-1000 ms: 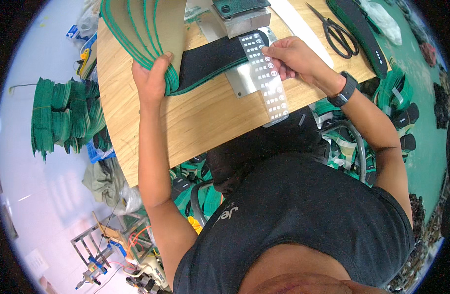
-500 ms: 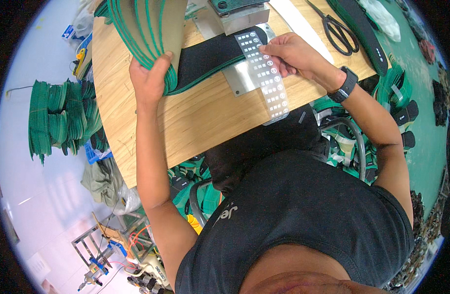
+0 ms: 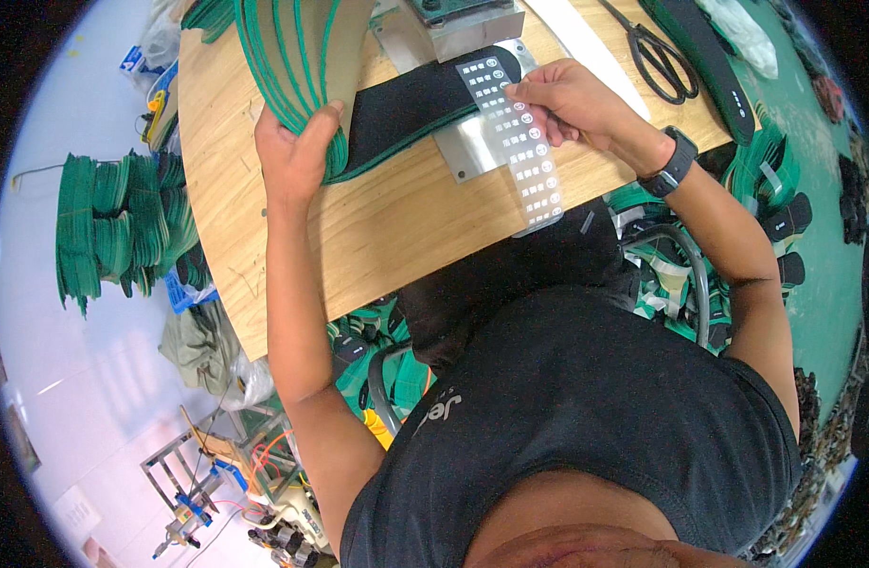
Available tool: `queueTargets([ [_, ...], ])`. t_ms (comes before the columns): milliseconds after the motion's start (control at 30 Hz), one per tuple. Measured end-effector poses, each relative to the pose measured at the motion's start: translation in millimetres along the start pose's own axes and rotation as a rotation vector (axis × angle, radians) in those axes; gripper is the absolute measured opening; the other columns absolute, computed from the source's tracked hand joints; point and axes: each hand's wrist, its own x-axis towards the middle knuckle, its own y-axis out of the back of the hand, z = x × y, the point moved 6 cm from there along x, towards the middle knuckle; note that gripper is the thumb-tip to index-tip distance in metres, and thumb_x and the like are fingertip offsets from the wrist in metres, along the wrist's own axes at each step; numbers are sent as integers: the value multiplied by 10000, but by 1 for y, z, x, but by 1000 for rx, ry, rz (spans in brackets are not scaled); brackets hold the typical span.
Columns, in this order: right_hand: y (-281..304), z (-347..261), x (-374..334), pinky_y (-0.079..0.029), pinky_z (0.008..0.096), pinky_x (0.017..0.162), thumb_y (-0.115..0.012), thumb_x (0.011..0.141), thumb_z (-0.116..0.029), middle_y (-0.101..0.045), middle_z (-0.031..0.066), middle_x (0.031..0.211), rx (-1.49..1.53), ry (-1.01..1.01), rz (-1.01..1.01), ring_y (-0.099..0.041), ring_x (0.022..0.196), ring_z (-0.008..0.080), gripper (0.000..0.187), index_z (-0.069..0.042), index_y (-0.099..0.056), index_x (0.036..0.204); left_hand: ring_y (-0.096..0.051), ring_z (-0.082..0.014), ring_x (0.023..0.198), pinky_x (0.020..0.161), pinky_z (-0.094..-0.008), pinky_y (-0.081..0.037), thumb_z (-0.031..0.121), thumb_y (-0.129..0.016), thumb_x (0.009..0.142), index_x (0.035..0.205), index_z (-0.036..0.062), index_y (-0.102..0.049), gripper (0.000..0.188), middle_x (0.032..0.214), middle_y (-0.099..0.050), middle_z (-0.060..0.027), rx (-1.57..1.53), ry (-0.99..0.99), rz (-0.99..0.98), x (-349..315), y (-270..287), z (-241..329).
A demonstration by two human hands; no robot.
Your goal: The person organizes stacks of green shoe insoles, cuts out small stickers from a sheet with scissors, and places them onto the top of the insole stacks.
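Note:
My left hand (image 3: 300,156) is closed around the lower end of a fanned stack of insoles (image 3: 306,52) with green edges and beige undersides. One insole (image 3: 406,109) lies folded open with its black face up, its rounded end reaching a metal plate (image 3: 463,156). Across that end lies a clear strip of white printed labels (image 3: 531,166), its lower part hanging past the table edge. My right hand (image 3: 581,104), a dark watch on its wrist, pinches the strip's side between thumb and fingers.
A metal press head (image 3: 472,33) stands just beyond the insole. Black-handled scissors (image 3: 662,62), a white strip (image 3: 586,47) and more black insoles (image 3: 704,71) lie on the wooden table (image 3: 377,246) at right. Green insole stacks (image 3: 112,222) stand off its left side.
The whole view has shifted slightly, the table appearing a little to the right. Both hands keep their holds, and the label strip stays over the insole's end.

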Motion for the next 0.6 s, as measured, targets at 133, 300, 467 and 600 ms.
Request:
queueTargets([
  [133, 1, 2, 1, -322, 141, 303, -600, 911, -221, -580, 22, 517, -6, 0, -4, -510, 359, 53, 278, -32, -607, 708, -585, -141, 839, 786, -290, -454, 140, -659, 776, 1018, -12, -603, 291, 942, -639, -53, 27, 17, -14, 0, 0, -1],
  [300, 0, -2, -3, -319, 138, 305, -598, 911, -209, -574, 23, 512, -26, 20, 4, -510, 356, 54, 279, -36, -600, 692, -560, -85, 729, 671, -234, -451, 109, -677, 760, 976, -17, -602, 260, 846, -635, -31, -24, -21, 13, 0, -1, 2],
  [467, 1, 1, -3, -312, 144, 302, -595, 912, -205, -571, 23, 510, -17, -2, 5, -504, 352, 56, 288, -37, -591, 677, -561, -91, 750, 692, -244, -458, 117, -676, 753, 974, -14, -605, 266, 856, -639, -34, -21, 1, 12, -1, -3, 2],
  [600, 0, 5, 0, -304, 150, 301, -587, 918, -211, -567, 19, 511, 3, -13, -11, -502, 352, 59, 291, -36, -589, 685, -555, -91, 759, 704, -249, -458, 119, -673, 752, 984, -11, -601, 276, 855, -638, -29, 27, -5, 21, -1, -3, 3],
])
